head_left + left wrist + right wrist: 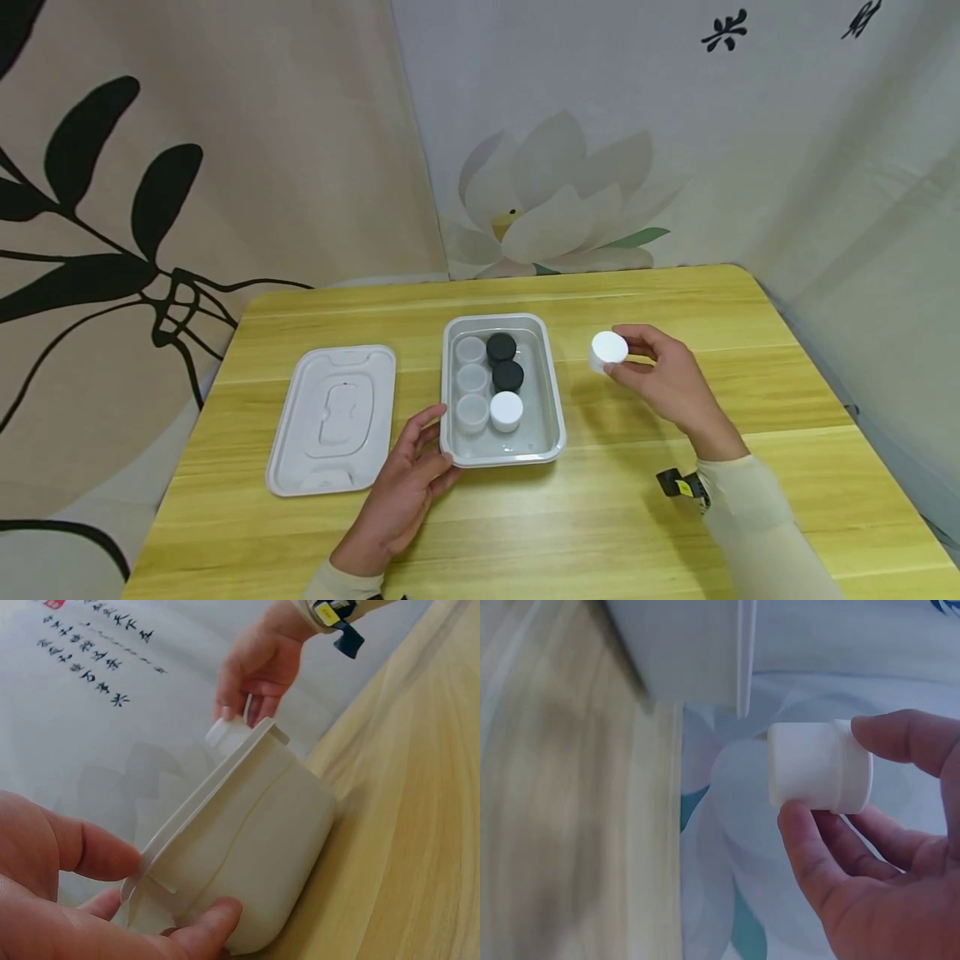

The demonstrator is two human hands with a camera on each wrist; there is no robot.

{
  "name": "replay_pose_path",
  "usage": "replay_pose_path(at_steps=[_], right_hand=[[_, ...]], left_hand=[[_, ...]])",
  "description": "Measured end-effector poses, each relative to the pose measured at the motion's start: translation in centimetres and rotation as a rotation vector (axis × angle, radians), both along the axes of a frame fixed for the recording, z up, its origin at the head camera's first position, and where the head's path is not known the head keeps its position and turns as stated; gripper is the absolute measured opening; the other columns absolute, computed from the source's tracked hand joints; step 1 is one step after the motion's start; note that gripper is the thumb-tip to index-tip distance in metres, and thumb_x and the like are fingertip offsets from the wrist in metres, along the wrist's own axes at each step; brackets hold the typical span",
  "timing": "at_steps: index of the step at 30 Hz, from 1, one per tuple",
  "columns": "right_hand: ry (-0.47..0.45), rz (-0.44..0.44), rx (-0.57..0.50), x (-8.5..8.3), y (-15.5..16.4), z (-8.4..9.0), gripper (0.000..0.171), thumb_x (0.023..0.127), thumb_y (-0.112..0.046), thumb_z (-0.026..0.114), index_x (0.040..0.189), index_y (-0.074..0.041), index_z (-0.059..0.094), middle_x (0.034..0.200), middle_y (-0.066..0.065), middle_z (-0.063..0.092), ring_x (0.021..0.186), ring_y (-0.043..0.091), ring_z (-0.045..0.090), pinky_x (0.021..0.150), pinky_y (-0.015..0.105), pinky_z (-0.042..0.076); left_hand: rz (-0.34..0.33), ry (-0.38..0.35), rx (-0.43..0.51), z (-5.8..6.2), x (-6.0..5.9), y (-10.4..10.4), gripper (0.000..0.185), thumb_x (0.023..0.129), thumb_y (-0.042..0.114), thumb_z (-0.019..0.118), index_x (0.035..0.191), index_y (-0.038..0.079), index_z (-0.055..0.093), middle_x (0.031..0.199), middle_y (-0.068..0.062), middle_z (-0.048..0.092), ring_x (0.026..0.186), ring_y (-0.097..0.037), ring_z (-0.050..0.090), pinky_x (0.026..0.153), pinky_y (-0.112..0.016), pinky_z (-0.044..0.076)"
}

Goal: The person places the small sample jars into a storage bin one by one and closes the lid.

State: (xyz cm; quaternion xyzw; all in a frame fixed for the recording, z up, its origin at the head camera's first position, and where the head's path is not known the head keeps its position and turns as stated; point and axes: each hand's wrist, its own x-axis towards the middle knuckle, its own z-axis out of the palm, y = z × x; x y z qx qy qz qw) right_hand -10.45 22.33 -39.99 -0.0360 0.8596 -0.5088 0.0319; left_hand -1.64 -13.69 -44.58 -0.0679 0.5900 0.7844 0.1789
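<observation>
Closest in, the left hand (401,492) grips the near left corner of the white tray (551,392), thumb over the rim; only the left wrist view shows its fingers curled under the outer wall. Off to the tray's right, the right hand (667,379) pinches a white jar (607,351) above the table (600,517), well apart from it. That jar's axis looks tilted, cap toward the camera. Bare wood lies around it; the tray lid (333,417) lies flat on the left.

Looks like a makeshift recording corner here, not a lived-in room: a small wooden desk (615,517) pushed against hanging cloth backdrops (225,167) printed with a lotus flower (547,200), dark leaves and calligraphy.
</observation>
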Motion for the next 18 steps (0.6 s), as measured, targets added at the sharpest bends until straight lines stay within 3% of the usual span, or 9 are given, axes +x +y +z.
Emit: replay_pose_path(at_steps=[11,18], right_hand=[[0.036,0.108,-0.005,0.1,-4.1,0.7,0.053,0.091,-0.009,0.081,0.14,-0.003,0.061,0.131,0.016,0.068,0.119,0.034,0.069,0.096,0.035,0.061],[0.053,0.207,-0.042,0.9,-6.4,0.5,0.049,0.087,-0.004,0.083,0.133,-0.004,0.065,0.127,0.012,0.069,0.114,0.031,0.07,0.096,0.038,0.062]], left_hand=[[-0.004,-0.001,0.008,-0.1,0.0,0.0,0.064,0.102,-0.005,0.05,0.16,0.02,0.036,0.159,-0.019,0.035,0.136,-0.032,0.052,0.098,-0.032,0.056],[-0.009,0.002,0.007,-0.1,-0.1,-0.1,0.064,0.102,-0.004,0.05,0.159,0.019,0.035,0.159,-0.019,0.035,0.135,-0.032,0.052,0.098,-0.033,0.056]])
